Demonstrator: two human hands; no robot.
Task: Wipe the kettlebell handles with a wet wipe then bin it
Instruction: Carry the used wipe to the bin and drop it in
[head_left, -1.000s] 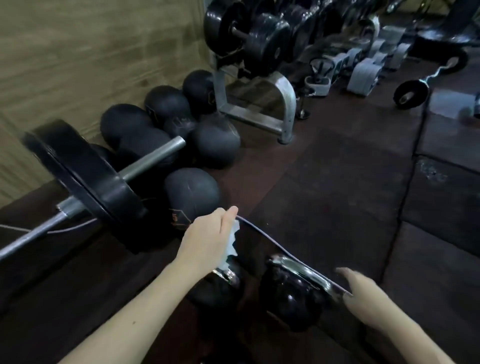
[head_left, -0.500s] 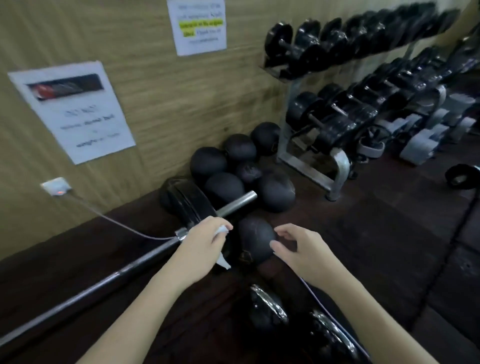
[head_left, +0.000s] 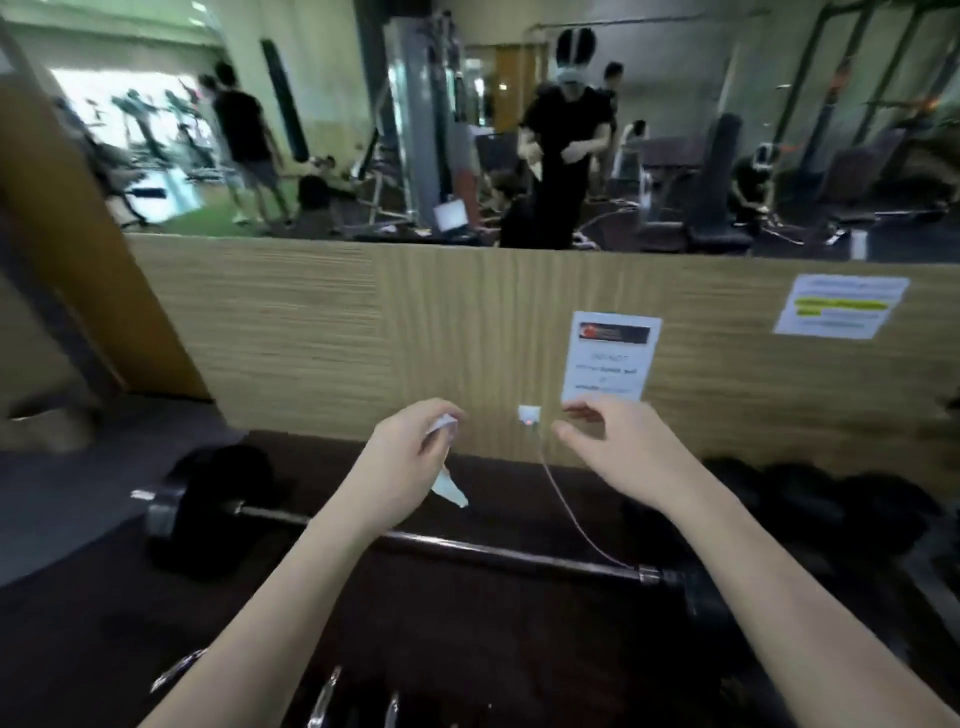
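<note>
My left hand (head_left: 410, 457) is raised in front of the wooden wall panel, fingers closed around a crumpled white wet wipe (head_left: 448, 486) whose tail hangs below the fist. My right hand (head_left: 618, 447) is lifted beside it, fingers spread and holding nothing. Shiny kettlebell handles (head_left: 324, 699) show at the bottom edge, below both forearms, far from either hand. No bin is in view.
A barbell (head_left: 467, 545) with black plates lies on the dark floor along the wall. A white wall socket (head_left: 529, 414) has a thin cable running down. Black medicine balls (head_left: 810, 493) sit at the right. A mirror above reflects people and gym machines.
The view has swung up and left from the kettlebells to the wall and mirror. Both hands have lifted away from the kettlebells; the left still holds the wipe.
</note>
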